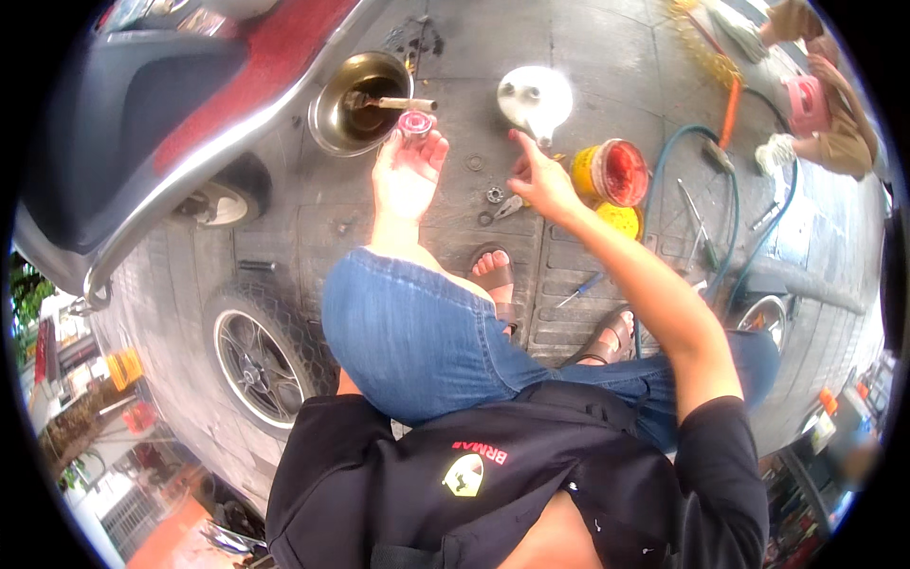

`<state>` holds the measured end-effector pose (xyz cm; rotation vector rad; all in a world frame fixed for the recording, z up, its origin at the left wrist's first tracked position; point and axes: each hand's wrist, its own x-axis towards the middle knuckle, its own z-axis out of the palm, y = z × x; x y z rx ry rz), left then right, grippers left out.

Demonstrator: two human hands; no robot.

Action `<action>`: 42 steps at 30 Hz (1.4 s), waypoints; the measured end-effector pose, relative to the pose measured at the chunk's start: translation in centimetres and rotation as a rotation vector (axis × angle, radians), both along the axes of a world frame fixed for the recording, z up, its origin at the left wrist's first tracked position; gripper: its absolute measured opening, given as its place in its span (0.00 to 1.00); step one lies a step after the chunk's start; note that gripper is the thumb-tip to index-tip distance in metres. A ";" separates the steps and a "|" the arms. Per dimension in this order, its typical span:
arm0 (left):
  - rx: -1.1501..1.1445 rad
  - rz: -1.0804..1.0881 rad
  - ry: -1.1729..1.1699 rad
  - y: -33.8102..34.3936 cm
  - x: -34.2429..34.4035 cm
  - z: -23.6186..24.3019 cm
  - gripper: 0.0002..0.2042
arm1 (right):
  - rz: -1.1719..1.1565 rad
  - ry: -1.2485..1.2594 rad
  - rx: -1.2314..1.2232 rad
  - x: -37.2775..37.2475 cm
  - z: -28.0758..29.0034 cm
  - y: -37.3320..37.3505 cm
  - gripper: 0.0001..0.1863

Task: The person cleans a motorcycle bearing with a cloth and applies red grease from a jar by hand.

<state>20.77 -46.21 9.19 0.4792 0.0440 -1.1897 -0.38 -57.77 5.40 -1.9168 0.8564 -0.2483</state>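
Observation:
On the upturned fingers of my left hand (408,175) rests a small round metal bearing (415,124) smeared with red grease; the fingers curl around it. To its right is my right hand (542,178), empty, its index finger stretched out with red grease on the tip and the other fingers loosely bent. Beside that hand stands an open yellow tub (586,171) of red grease (626,173), its yellow lid (621,220) lying close by. Below the right hand are pliers (507,207) and a small loose bearing (494,194). A pale round metal plate (535,100) lies just beyond it.
A metal bowl (327,123) with a brush (408,103) and dark liquid sits beyond my left hand. A red and black scooter (227,95) stands left, a wheel (256,356) near my knee. A blue screwdriver (580,289), hose (664,161) and another person's foot (777,154) are right.

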 end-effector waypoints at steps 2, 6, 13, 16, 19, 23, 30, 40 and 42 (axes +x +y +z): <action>0.036 0.046 -0.010 1.6 0.2 -1.3 0.15 | -0.018 0.050 -0.037 2.0 -3.1 0.6 0.45; 0.033 0.023 0.001 3.5 -0.2 -2.9 0.16 | -0.043 0.137 -0.180 5.8 -6.7 1.4 0.48; 0.095 -0.032 0.047 3.9 0.3 -5.4 0.15 | 0.061 0.182 -0.430 8.1 -8.1 1.6 0.48; 0.131 -0.031 0.070 3.3 0.7 -6.0 0.14 | 0.105 0.203 -0.524 8.2 -8.7 1.5 0.47; 0.162 -0.014 0.093 3.0 0.8 -6.9 0.15 | 0.126 0.195 -0.546 8.4 -9.1 1.4 0.45; 0.139 -0.012 0.108 3.2 0.7 -8.0 0.18 | 0.148 0.148 -0.500 8.2 -8.6 0.8 0.42; 0.125 -0.057 0.043 2.9 0.1 -7.2 0.14 | -0.101 -0.032 -0.078 6.5 -5.9 -0.8 0.40; 0.165 -0.175 -0.181 1.2 -3.0 -5.1 0.18 | -0.126 -0.258 0.357 5.5 6.0 -0.4 0.37; 0.148 -0.197 -0.207 0.5 -3.7 -4.3 0.18 | -0.139 -0.228 0.250 4.7 7.1 -0.5 0.36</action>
